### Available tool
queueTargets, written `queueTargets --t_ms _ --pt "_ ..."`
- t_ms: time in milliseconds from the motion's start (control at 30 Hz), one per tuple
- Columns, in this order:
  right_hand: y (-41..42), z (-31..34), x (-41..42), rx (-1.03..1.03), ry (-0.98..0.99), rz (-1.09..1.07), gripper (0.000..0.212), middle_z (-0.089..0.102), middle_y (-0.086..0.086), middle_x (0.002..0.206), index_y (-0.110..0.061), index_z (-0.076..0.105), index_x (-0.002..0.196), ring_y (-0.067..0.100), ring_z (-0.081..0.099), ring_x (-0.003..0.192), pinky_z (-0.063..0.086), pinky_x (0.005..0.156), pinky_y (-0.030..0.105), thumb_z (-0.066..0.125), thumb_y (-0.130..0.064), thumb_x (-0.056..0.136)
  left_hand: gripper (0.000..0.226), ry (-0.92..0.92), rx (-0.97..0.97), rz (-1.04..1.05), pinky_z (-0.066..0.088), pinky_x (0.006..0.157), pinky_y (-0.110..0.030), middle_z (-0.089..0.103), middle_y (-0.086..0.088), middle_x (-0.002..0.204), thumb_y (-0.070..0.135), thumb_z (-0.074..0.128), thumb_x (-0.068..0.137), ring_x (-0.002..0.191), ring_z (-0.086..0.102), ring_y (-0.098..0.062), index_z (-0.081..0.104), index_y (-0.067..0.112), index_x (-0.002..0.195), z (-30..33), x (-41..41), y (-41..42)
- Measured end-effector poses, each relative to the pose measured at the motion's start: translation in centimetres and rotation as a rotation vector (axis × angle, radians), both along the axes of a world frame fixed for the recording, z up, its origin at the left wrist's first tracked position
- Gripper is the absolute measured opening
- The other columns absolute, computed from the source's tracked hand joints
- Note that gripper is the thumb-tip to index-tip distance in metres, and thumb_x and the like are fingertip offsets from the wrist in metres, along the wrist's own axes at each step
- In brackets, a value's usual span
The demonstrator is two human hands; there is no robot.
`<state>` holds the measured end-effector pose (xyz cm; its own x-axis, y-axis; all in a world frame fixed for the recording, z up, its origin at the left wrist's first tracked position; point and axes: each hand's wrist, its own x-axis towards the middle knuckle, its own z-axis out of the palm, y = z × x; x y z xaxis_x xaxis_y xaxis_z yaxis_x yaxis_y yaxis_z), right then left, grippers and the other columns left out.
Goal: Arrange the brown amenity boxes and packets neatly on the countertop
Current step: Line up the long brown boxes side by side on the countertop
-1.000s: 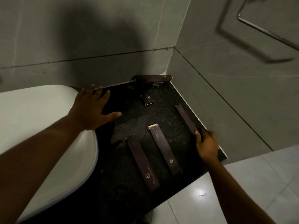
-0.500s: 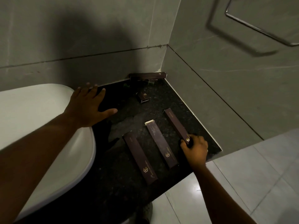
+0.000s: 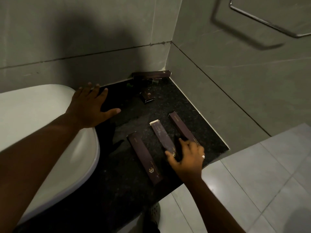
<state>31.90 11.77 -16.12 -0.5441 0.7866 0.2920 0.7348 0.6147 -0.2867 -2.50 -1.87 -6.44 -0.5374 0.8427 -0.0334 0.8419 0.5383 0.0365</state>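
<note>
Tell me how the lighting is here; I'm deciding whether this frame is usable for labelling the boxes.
Head view: dim overall; a broad shadow darkens the back wall and the countertop near the left hand; small glare on the floor tiles; the towel rail looks smeared; box logos stay legible beside the right hand.

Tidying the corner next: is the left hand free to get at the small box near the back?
Probably yes: the left hand rests open on the basin rim, with bare countertop before the small box.
</note>
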Motion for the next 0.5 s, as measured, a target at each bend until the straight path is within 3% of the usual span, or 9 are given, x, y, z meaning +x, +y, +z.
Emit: queueTargets --t_ms 133,233,500 --pt "-0.6 -0.5 -1.0 -0.158 -0.138 0.074 0.078 0.058 0.005 0.118 -0.017 0.057 0.128 0.024 0.05 0.106 0.045 0.084 0.034 0.056 -0.071 0.072 0.11 -0.001 0.008 -0.005 0.007 0.119 -0.052 0.015 -0.014 0.162 0.091 0.008 0.07 0.149 0.008 -0.035 0.018 0.019 0.152 -0.1 0.0 0.0" --pt "0.0 -0.7 -1.0 -0.262 -0.121 0.085 0.07 0.056 0.003 0.12 -0.021 0.056 0.128 0.023 0.047 0.109 0.041 0.086 0.033 0.06 -0.064 0.073 0.111 -0.002 0.012 -0.006 0.008 0.118 -0.053 0.016 -0.014 0.162 0.092 0.009 0.069 0.149 0.008 -0.036 0.019 0.019 0.152 -0.3 -0.1 -0.1" --pt "0.6 -0.7 -1.0 -0.299 -0.069 0.076 0.059 0.059 0.002 0.115 -0.022 0.059 0.123 0.021 0.048 0.107 0.037 0.081 0.028 0.062 -0.055 0.073 0.11 0.008 0.031 -0.006 0.009 0.118 -0.053 0.02 -0.016 0.16 0.091 0.011 0.07 0.148 0.011 -0.036 0.022 0.017 0.151 -0.3 -0.1 -0.1"
